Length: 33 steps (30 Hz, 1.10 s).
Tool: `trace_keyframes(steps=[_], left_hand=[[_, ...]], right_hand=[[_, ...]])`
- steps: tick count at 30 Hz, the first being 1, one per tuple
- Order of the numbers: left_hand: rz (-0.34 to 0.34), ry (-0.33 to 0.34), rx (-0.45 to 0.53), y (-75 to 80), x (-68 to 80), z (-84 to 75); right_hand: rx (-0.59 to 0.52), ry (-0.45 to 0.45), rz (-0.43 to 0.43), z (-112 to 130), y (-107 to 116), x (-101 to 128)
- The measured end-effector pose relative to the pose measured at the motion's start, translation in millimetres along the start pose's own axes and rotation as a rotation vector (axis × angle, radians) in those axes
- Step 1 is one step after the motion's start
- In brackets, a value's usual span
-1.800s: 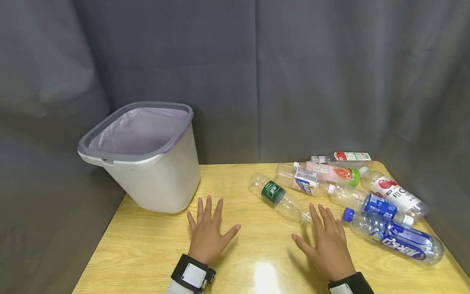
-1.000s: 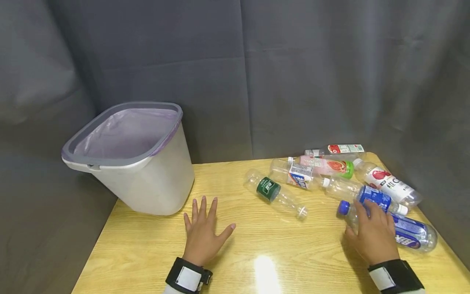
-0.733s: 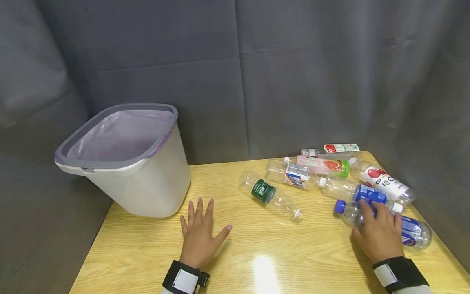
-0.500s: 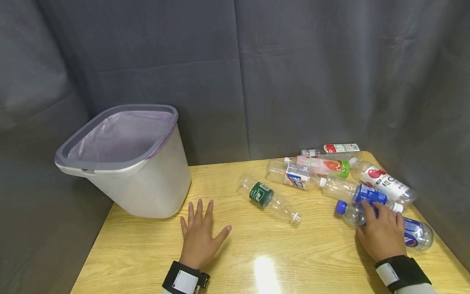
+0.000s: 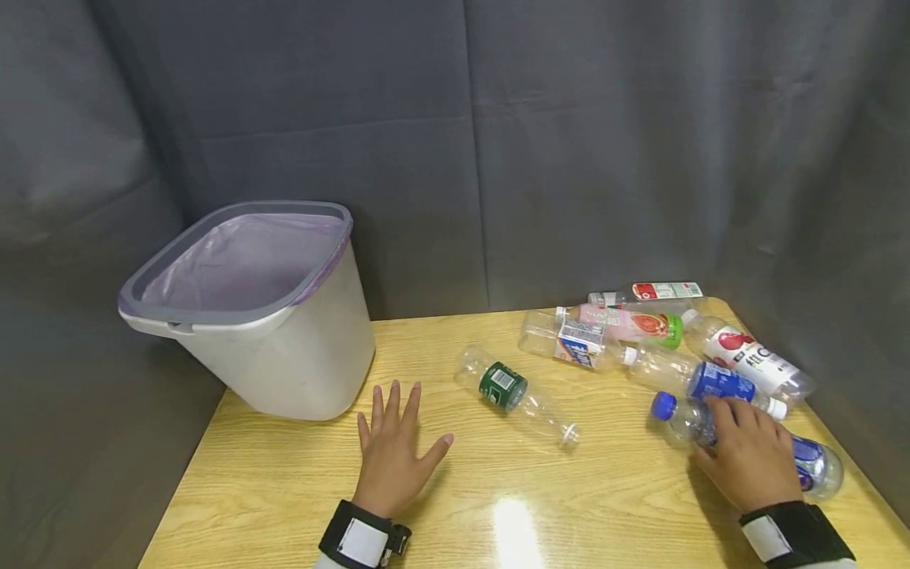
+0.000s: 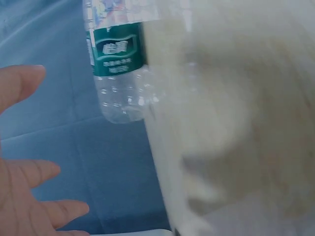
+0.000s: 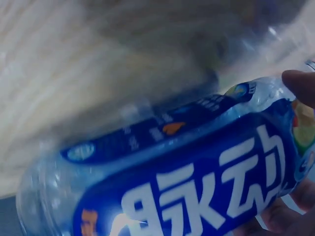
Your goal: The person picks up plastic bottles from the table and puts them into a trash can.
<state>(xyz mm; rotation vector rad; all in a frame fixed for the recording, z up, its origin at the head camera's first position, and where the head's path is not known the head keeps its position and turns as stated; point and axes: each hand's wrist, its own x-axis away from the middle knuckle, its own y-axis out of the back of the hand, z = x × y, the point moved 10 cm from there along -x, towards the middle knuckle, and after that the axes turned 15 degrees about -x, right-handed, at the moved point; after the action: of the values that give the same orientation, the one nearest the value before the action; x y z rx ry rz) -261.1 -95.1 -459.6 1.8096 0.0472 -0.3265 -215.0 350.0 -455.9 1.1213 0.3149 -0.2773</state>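
right hand (image 5: 750,462) fingers curl over the blue-label bottle (image 5: 810,466) lying at the table (image 5: 284,490) right edge | left hand (image 5: 394,450) flat, fingers spread | risk: round bottle may roll off the edge or knock the blue-banded bottle (image 5: 718,383) if grip slips

Your right hand (image 5: 750,462) has left the surface (image 5: 498,490) and gone right, its grip now closed around the blue bottle (image 5: 746,442); the green-label bottle (image 5: 515,395) has rolled slightly.

A lined white bin (image 5: 284,348) stands on the wooden table (image 5: 298,482); 6 bottles lie scattered.
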Motion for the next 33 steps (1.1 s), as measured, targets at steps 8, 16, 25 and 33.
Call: trace_keyframes(steps=[8, 16, 25, 33], left_hand=[[0.031, -0.083, 0.167, 23.1, -4.9, -23.5], [0.156, -0.180, 0.385, 38.5, -0.6, -64.5], [0.180, -0.340, 0.451, 33.9, 8.0, -108.5], [0.209, -0.335, 0.521, 18.8, 21.1, -119.8]], right_hand=[[-0.238, 0.045, -0.025, 55, 28, -16], [-0.579, 0.073, 0.012, 132, 36, -14], [-0.774, 0.094, 0.040, 180, 20, -5], [-0.934, 0.106, 0.068, 209, 3, 2]])
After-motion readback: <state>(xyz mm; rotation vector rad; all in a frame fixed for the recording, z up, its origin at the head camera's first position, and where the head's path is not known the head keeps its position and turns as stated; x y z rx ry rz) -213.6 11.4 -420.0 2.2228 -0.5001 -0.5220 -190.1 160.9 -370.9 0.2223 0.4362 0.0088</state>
